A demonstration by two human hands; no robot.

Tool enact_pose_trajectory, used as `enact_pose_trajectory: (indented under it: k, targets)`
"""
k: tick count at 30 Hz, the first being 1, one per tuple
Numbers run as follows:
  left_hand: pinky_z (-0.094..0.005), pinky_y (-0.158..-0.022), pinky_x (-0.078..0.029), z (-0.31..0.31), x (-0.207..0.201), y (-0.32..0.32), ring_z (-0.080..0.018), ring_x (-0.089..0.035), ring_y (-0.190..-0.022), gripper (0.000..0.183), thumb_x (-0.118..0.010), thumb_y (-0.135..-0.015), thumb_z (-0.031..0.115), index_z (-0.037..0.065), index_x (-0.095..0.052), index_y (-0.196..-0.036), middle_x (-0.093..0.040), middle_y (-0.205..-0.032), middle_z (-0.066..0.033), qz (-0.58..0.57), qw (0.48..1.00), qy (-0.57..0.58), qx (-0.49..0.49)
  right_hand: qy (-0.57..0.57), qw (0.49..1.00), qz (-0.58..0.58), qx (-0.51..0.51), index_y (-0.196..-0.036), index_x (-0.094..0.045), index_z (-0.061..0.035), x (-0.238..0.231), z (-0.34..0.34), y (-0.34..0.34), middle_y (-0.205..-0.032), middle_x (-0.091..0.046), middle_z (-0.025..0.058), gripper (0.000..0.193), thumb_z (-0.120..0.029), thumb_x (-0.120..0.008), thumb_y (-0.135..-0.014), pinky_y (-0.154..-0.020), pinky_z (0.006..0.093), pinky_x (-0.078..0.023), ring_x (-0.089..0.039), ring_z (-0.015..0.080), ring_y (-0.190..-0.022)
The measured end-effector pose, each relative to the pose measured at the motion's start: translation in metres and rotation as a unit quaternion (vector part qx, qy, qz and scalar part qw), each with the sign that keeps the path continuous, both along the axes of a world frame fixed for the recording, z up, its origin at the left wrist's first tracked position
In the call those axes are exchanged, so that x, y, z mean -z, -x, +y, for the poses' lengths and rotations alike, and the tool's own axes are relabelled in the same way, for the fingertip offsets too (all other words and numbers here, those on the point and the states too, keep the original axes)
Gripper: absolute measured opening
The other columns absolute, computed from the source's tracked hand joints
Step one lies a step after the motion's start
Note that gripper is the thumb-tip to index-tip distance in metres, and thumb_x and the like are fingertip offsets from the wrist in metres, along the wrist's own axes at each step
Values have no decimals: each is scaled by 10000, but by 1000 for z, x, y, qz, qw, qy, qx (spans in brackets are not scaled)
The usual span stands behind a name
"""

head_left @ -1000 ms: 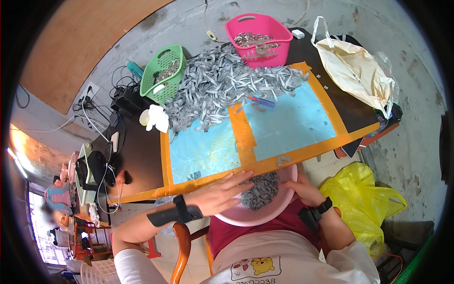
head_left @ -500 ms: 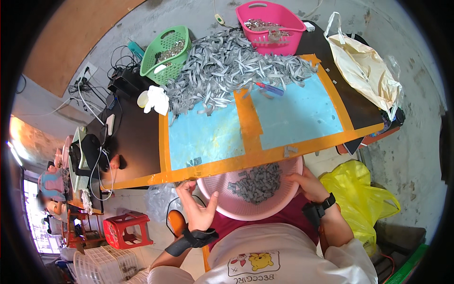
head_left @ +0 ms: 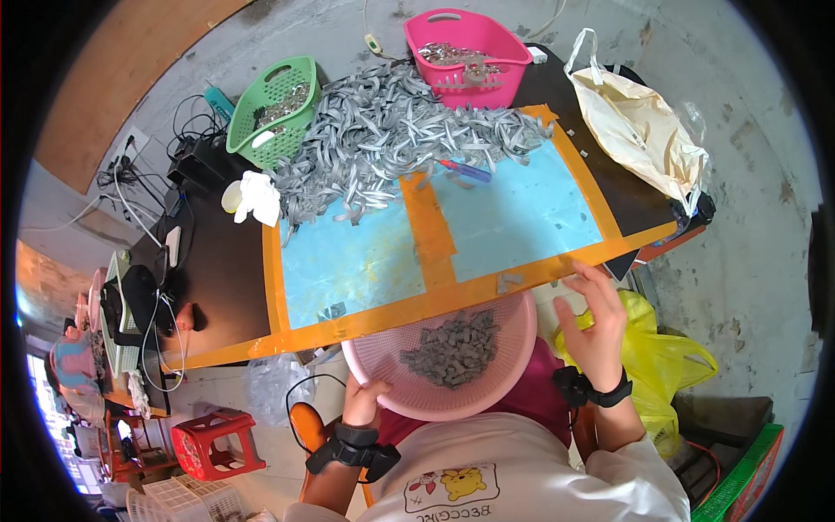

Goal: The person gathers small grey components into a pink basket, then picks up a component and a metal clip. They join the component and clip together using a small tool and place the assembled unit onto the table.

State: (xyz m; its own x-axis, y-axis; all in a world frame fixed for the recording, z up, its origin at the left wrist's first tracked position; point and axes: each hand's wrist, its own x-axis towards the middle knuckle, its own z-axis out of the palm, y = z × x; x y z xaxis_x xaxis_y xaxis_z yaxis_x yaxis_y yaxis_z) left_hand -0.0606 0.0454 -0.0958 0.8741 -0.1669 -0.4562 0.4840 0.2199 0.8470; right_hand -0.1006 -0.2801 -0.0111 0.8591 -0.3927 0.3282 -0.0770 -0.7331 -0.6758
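A pink perforated plastic basin [head_left: 515, 370] rests over my lap, its far side partly under the table's front edge. Many small grey pieces [head_left: 452, 348] lie heaped inside it. My left hand [head_left: 361, 402] grips the basin's left rim, thumb over the edge. Raised off the basin, my right hand [head_left: 598, 326] is open and holds nothing, its fingers spread close to the front table edge. A small grey piece [head_left: 508, 283] lies on the orange tape along that edge, left of the right hand's fingertips.
A large pile of grey strips [head_left: 374, 130] covers the back of the blue mat [head_left: 531, 217], beside a slim red-and-blue tool [head_left: 465, 170]. Behind stand green [head_left: 296, 109] and pink [head_left: 513, 78] baskets with metal parts. A cream bag [head_left: 639, 130] lies right; a red stool [head_left: 209, 448] stands left.
My right hand has let go of the basin's right rim and risen toward the table edge. My left hand, spread before, has closed on the left rim. The whole view has shifted slightly.
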Motion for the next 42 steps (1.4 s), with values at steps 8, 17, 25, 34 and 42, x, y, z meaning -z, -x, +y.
enact_pose_trajectory:
  k: [8, 17, 25, 34, 42]
  targets:
    - [-313, -857, -414, -3, 6, 2, -219, -527, -1007, 558, -478, -624, -101, -21, -463, -1176, -549, -1098, -94, -40, 997, -18, 57, 98, 936, -33, -338, -1179, -532, -59, 20, 31, -13, -1256, -478, 162, 472, -243, -664, -765, -1024, 519, -241, -433, 295, -1197]
    - [-325, -870, -418, -3, -8, -1, -229, -536, -1004, 554, -494, -614, -109, -25, -467, -1161, -556, -1087, -92, -38, 999, 6, 3, -272, 929, -172, 183, -901, -663, -19, 80, -169, -18, -777, -644, 27, 220, -213, -564, -870, -498, 188, -398, -558, 65, -651]
    - [-305, -787, -462, 5, 19, 11, -150, -529, -931, 571, -559, -694, -33, 43, -436, -1246, -551, -1060, -50, -124, 990, -6, 68, -448, 845, -189, 221, -1142, -557, -21, 210, -282, 15, -996, -626, 125, 517, -446, -499, -853, -780, 341, -452, -572, 207, -968]
    - [-299, -862, -419, 0, 33, 19, -207, -473, -1060, 702, -541, -674, -46, 6, -248, -1310, -495, -1121, -134, -129, 990, 50, 9, -391, 911, 13, 133, -1098, -570, 5, 209, -200, -167, -1006, -614, 148, 536, -445, -555, -807, -770, 354, -470, -578, 228, -948]
    - [-297, -871, -414, 1, 33, 16, -207, -486, -1031, 698, -549, -669, -41, 4, -255, -1301, -506, -1086, -134, -134, 991, 16, 16, -243, 925, 149, 249, -1054, -583, 32, 187, -206, -130, -1015, -603, 172, 559, -444, -612, -761, -759, 367, -489, -583, 249, -928]
